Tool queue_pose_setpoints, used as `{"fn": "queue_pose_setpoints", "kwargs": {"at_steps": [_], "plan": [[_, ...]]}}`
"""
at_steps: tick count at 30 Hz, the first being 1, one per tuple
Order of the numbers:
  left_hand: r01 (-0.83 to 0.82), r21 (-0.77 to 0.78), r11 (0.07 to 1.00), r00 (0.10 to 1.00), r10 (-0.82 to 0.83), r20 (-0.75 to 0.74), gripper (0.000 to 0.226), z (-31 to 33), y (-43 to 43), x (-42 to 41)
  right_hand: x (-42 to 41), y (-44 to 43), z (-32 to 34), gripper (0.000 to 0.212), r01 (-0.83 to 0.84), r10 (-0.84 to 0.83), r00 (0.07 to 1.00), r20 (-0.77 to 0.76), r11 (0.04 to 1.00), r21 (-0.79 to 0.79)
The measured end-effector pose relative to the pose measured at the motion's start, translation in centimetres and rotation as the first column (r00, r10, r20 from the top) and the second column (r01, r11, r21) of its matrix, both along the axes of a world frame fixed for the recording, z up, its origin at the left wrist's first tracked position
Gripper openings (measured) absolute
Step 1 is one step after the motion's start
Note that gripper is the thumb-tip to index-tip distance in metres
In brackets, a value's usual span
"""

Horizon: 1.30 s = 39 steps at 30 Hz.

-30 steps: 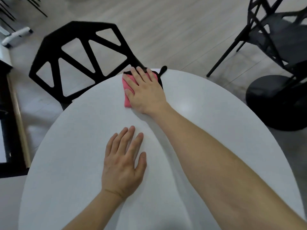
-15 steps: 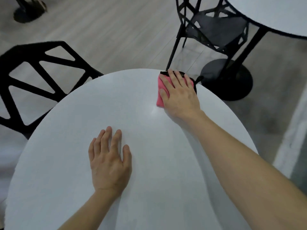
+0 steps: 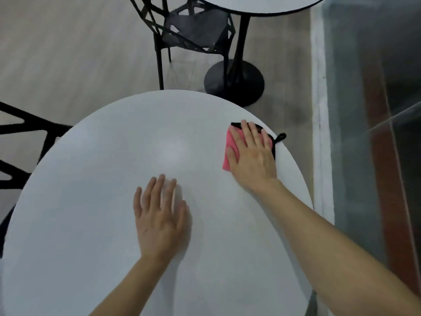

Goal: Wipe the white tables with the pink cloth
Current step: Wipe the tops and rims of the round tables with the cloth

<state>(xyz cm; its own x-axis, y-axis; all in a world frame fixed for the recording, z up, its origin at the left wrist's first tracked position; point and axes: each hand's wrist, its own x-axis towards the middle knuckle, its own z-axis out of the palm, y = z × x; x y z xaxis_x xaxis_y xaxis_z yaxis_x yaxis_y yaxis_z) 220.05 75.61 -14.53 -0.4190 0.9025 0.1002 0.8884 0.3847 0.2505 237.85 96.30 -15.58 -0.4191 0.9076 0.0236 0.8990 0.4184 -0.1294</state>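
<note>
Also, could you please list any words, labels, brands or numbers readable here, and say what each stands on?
None can be read. The pink cloth, mostly covered by the right hand, the white table, the second white table and the black chair show no lettering.

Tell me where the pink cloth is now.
In the head view, the pink cloth lies under the flat right hand, at the far right edge of the near white table, right of the left hand.
</note>
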Motion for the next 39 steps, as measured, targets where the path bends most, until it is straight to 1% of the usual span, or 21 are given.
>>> {"fn": "queue_pose_setpoints", "kwargs": {"at_steps": [2, 4, 7, 9, 13, 16, 20, 25, 29, 31, 33, 34, 39], "plan": [[0.213, -0.015, 0.977, 0.977, -0.214, -0.003, 0.055, -0.1, -0.1, 2.7, -2.9, 3.3, 0.0, 0.066, 0.008, -0.008, 1.0, -0.013, 1.0, -0.019], [0.292, -0.061, 0.955, 0.956, -0.293, -0.01, 0.056, -0.4, -0.3, 4.4, -4.8, 6.3, -0.1, 0.069, -0.003, 0.003, 1.0, -0.016, 0.999, -0.036], [0.28, -0.033, 0.96, 0.959, -0.281, -0.033, 0.058, -1.1, 0.0, 4.6, -5.4, 7.5, -0.9, 0.069, -0.05, 0.05, 0.998, -0.023, 0.999, 0.011], [0.272, -0.028, 0.962, 0.961, -0.273, -0.034, 0.058, -1.3, -0.2, 4.7, -4.8, 7.0, -0.9, 0.067, -0.083, 0.083, 0.996, -0.039, 0.997, 0.01], [0.286, -0.015, 0.958, 0.958, -0.286, -0.018, 0.058, -0.9, -0.1, 4.7, -1.5, 4.6, -0.6, 0.065, -0.047, 0.047, 0.997, -0.053, 0.999, 0.005], [0.271, -0.026, 0.962, 0.962, -0.271, -0.013, 0.058, -0.7, 0.1, 4.7, 2.9, 1.0, -0.6, 0.064, 0.003, -0.003, 0.999, -0.053, 1.0, 0.001], [0.28, -0.064, 0.958, 0.959, -0.281, -0.018, 0.057, -0.9, 0.0, 4.4, 8.2, -5.1, 0.0, 0.064, 0.164, -0.165, 0.986, -0.038, 0.986, -0.026], [0.299, -0.079, 0.951, 0.952, -0.303, -0.039, 0.052, -0.9, -0.1, 4.6, 10.0, -17.1, 0.5, 0.065, 0.367, -0.368, 0.93, -0.003, 0.929, -0.038], [0.318, -0.089, 0.944, 0.947, -0.321, -0.021, 0.052, -0.8, -0.4, 4.7, 9.3, -26.6, 1.0, 0.065, 0.401, -0.399, 0.916, 0.034, 0.91, -0.107], [0.422, -0.077, 0.903, 0.904, -0.426, -0.04, 0.05, -0.7, -0.6, 4.7, 9.1, -29.0, 1.1, 0.065, 0.401, -0.397, 0.916, 0.052, 0.908, -0.121], [0.53, -0.053, 0.847, 0.844, -0.532, -0.069, 0.048, -0.8, -0.5, 4.6, 9.2, -28.6, 1.1, 0.065, 0.408, -0.405, 0.913, 0.051, 0.906, -0.109], [0.555, -0.042, 0.831, 0.827, -0.556, -0.079, 0.047, -1.0, -0.4, 4.5, 9.2, -27.6, 1.0, 0.065, 0.412, -0.409, 0.911, 0.043, 0.906, -0.093], [0.558, 0.008, 0.83, 0.827, -0.555, -0.085, 0.046, -1.6, -0.2, 4.3, 8.4, -16.7, 0.4, 0.066, 0.401, -0.401, 0.916, 0.023, 0.916, -0.025]]}}
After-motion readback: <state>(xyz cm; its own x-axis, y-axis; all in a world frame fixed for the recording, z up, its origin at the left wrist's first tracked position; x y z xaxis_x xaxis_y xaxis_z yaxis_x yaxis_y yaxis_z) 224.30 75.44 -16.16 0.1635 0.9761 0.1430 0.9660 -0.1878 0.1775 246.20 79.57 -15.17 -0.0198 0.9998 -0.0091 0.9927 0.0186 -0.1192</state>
